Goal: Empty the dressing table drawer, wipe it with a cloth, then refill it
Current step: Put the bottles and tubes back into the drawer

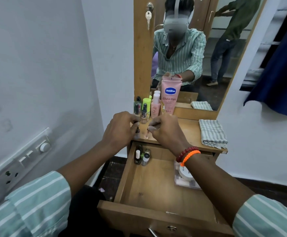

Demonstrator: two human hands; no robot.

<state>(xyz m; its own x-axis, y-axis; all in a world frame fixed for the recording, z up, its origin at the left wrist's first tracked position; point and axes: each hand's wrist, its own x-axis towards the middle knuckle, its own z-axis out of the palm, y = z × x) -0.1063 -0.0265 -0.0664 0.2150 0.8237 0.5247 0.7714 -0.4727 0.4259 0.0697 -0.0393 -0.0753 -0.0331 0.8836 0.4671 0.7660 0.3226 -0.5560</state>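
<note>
Drawer [156, 189] is seen pulled out, lower centre of frame, its front panel at the bottom edge. Still inside: a cluster of small nail polish bottles [142, 156] in the drawer's upper-left corner, and a round white jar [185, 173] on a flat pink packet [182, 183] against the right wall, partly hidden by the right forearm. The remaining floor of the drawer is bare wood.

Left hand [120, 127] is held over the tabletop [187, 130], centre frame, fingers curled around a small bottle [137, 132]; only its lower part shows below the fingers. Right hand [165, 130] is just beside it, fingers curled; a small pale item seems to be pinched under the fingertips, but what it is cannot be told. Red bead and orange bands [188, 154] are worn on the right wrist.

Grouped at the back left of the tabletop, against the mirror [199, 57]: pink Vaseline tube [170, 98] upright, pink pump bottle [155, 106] just left of it, lime-green capped bottle [146, 104], dark-capped small bottles [140, 108] at the far left of the group.

Folded striped cloth [212, 132] lies on the right end of the tabletop, apart from both hands.

Switch panel [21, 159] is mounted on the wall, lower left. A key [148, 16] hangs in a lock on the mirror frame, top centre. Blue curtain [279, 74] is at the right edge.
</note>
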